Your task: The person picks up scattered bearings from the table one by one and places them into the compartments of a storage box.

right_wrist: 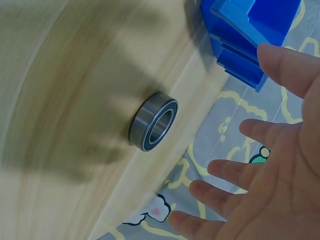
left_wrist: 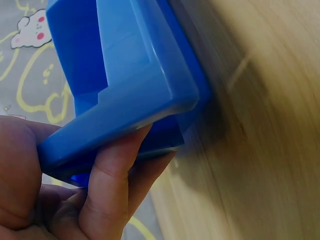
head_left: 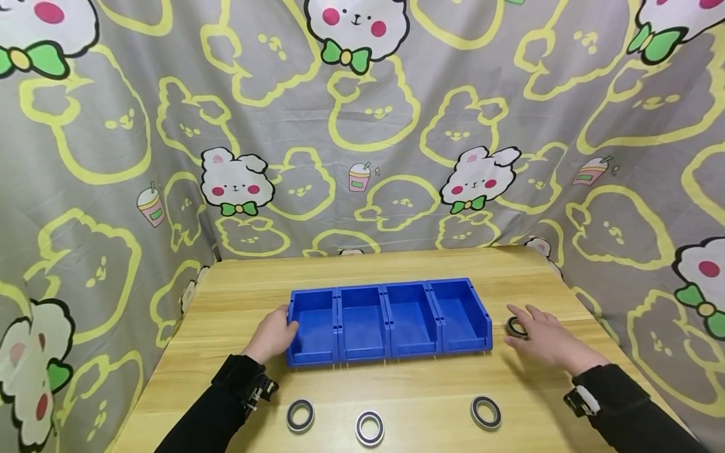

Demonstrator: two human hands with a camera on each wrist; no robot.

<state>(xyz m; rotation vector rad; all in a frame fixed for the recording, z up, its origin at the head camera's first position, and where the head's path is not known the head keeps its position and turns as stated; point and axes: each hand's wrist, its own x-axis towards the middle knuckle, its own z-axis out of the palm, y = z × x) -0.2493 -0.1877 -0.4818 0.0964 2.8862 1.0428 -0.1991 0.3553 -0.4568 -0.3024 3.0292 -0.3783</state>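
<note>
A row of joined blue storage bins point(head_left: 362, 330) stands on the wooden table, open tops up. My left hand point(head_left: 272, 335) grips the row's left end wall. In the left wrist view, the thumb side lies on one side of the bin wall and the curled fingers point(left_wrist: 109, 187) on the other. To the right of the row, my right hand point(head_left: 546, 340) hovers with spread fingers over a ball bearing point(right_wrist: 141, 122). That bearing lies flat on the table, partly hidden by the hand in the head view, and the right palm holds nothing.
Three more bearings lie near the front: one at the left point(head_left: 290, 418), one near the middle point(head_left: 359, 430) and one at the right point(head_left: 475, 410). A patterned grey curtain point(head_left: 396, 233) rises behind the table point(head_left: 255, 270) and along both sides.
</note>
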